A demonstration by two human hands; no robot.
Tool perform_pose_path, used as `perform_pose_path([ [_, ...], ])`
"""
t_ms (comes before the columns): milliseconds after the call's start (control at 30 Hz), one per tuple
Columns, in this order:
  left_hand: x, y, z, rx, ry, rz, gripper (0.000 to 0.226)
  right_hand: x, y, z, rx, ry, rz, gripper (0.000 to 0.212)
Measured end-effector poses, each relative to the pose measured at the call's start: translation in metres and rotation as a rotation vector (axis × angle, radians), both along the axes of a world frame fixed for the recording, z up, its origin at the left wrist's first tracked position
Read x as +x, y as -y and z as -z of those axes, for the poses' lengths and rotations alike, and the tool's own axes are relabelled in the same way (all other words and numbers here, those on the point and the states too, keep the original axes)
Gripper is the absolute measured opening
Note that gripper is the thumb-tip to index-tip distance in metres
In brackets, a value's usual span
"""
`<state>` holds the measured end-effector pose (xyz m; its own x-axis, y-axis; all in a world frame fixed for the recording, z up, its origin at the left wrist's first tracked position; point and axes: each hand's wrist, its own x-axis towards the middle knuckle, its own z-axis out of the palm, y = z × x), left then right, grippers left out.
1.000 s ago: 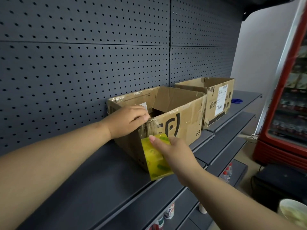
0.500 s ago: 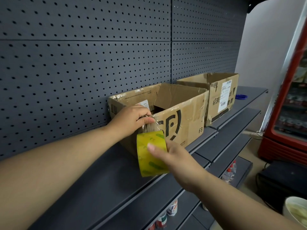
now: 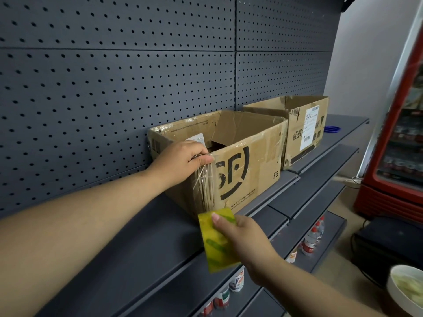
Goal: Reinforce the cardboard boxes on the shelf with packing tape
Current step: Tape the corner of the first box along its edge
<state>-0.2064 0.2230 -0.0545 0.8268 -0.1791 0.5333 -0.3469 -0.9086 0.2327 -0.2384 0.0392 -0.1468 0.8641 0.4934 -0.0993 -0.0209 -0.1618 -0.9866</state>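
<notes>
Single view, worn on my head. It faces forward and down along the shelf [image 3: 128, 236], angled toward the right. Close range: my left hand [image 3: 183, 160] enters from the lower left and my right hand [image 3: 242, 236] from the lower right. Near box [image 3: 251, 170] at centre, pegboard [image 3: 91, 88] upper left, fridge [image 3: 393, 197] at right edge.

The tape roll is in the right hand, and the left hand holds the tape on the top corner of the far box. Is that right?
Not quite. In the head view the left hand holds the tape on the top corner of the near box, not the far box. The tape roll is in the right hand, as you said.
</notes>
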Motion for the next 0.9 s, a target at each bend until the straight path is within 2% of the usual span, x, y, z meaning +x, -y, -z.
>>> perform_pose_path([
  [67,-0.001,0.001,-0.001,-0.004,-0.005,-0.008,0.023,0.003,-0.007,-0.007,-0.113,-0.001,0.030,0.046],
  [200,-0.001,-0.003,-0.001,0.056,0.010,0.033,0.047,0.020,-0.018,-0.024,-0.245,-0.020,0.042,0.039],
  [267,0.001,-0.008,0.001,0.075,0.013,0.092,0.050,0.028,-0.021,-0.027,-0.262,-0.049,0.049,0.039],
  [367,0.005,-0.020,0.001,0.259,0.038,0.170,0.050,0.037,-0.024,-0.026,-0.287,-0.077,0.061,0.050],
  [467,0.007,-0.027,-0.007,0.533,0.051,0.242,0.048,0.041,-0.024,-0.025,-0.287,-0.081,0.063,0.052],
  [533,0.009,-0.030,-0.012,0.621,0.041,0.262,0.042,0.042,-0.024,-0.023,-0.279,-0.087,0.056,0.052],
  [800,0.013,-0.034,-0.013,0.670,-0.002,0.255,0.043,0.048,-0.024,-0.020,-0.258,-0.122,0.049,0.056],
  [900,0.016,-0.035,-0.009,0.645,0.045,0.228,0.049,0.047,-0.018,-0.013,-0.159,-0.169,0.008,0.053],
])
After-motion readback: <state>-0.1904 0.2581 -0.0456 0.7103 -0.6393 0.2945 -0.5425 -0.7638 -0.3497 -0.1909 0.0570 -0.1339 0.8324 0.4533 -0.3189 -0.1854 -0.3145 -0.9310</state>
